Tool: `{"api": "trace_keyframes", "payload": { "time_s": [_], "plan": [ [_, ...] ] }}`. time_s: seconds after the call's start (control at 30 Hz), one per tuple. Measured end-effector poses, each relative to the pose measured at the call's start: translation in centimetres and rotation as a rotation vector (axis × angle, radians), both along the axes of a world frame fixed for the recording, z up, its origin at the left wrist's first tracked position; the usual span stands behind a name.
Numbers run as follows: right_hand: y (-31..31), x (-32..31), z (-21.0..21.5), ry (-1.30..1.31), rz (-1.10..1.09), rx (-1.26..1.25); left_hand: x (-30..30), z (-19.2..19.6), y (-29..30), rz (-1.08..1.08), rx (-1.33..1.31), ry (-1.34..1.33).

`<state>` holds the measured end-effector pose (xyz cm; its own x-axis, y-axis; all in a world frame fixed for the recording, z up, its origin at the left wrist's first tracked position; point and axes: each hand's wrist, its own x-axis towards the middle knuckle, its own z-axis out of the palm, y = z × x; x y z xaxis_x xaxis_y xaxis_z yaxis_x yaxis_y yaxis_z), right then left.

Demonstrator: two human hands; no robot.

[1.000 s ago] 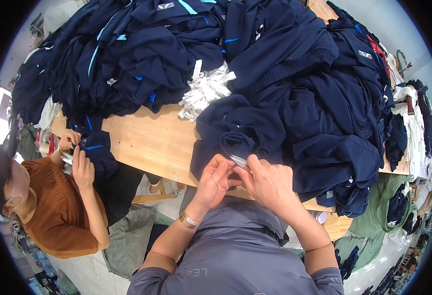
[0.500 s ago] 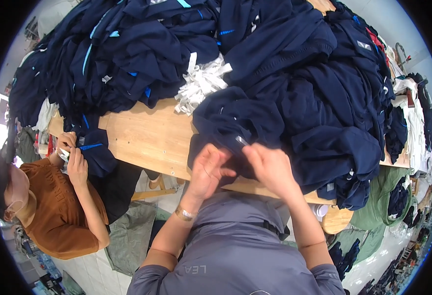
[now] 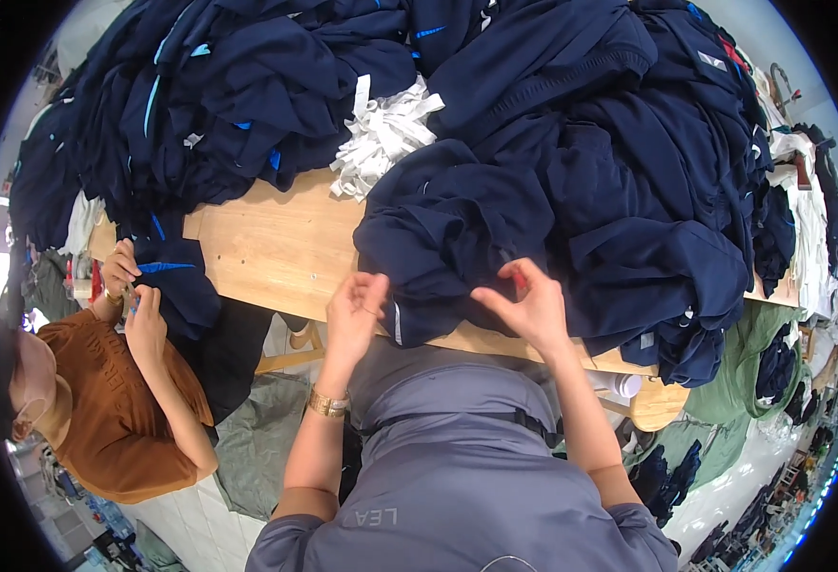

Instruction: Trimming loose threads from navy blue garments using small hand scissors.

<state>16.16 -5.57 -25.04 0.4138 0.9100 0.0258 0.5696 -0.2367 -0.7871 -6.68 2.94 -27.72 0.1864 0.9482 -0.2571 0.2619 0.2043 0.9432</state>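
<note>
Nearest: grey short-sleeved shirt (image 3: 457, 496) on the wearer, thin black strap (image 3: 540, 427) at the waist. Left hand (image 3: 357, 313), gold-coloured band (image 3: 326, 403) at its wrist: fingers loosely bent, nothing visible in its grasp, just beside the garment; contact, cannot tell. Right hand (image 3: 533, 305): fingers curled round a small red object (image 3: 520, 278), mostly hidden, thumb out to the side. Crumpled navy-blue fabric garment (image 3: 447, 224) lies ahead of and between the hands, at the near edge of the pale wooden table (image 3: 262, 243), short white strip (image 3: 398, 324) on its left side. Right of it, a big navy garment heap (image 3: 628, 191) crowds the tabletop; below that, round wooden stool seat (image 3: 660, 407) and green cloth (image 3: 767, 367). Left: co-worker in brown T-shirt (image 3: 119, 410), both hands at a navy piece with a bright blue flash (image 3: 181, 286). Beyond the garment: tangled bunch of white fabric strips (image 3: 385, 133), then a second navy heap (image 3: 276, 86) with light-blue trim. Writing: pale lettering on grey shirt, upside down here; tonal lettering on brown T-shirt; whitish label (image 3: 712, 60) on right heap, too small to read
</note>
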Motion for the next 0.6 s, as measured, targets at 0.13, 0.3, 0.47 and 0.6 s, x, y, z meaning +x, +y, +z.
{"api": "trace_keyframes", "payload": {
  "time_s": [0.13, 0.3, 0.47, 0.6],
  "plan": [
    [0.4, 0.7, -0.2, -0.058, 0.027, -0.051, 2.8, 1.6, 0.0, -0.178, 0.121, 0.155],
    [2.0, 4.2, 3.0, -0.353, -0.351, 0.056, 3.6, 1.5, 1.5, -0.011, -0.167, -0.556],
    [2.9, 0.5, 5.0, 0.295, 0.061, 0.304, 4.5, 3.7, 1.8, -0.069, -0.355, -0.779],
    [3.0, -3.3, 3.6, 0.085, 0.362, 0.252, 5.1, 3.8, 1.6, -0.066, -0.402, -0.821]
  ]
}}
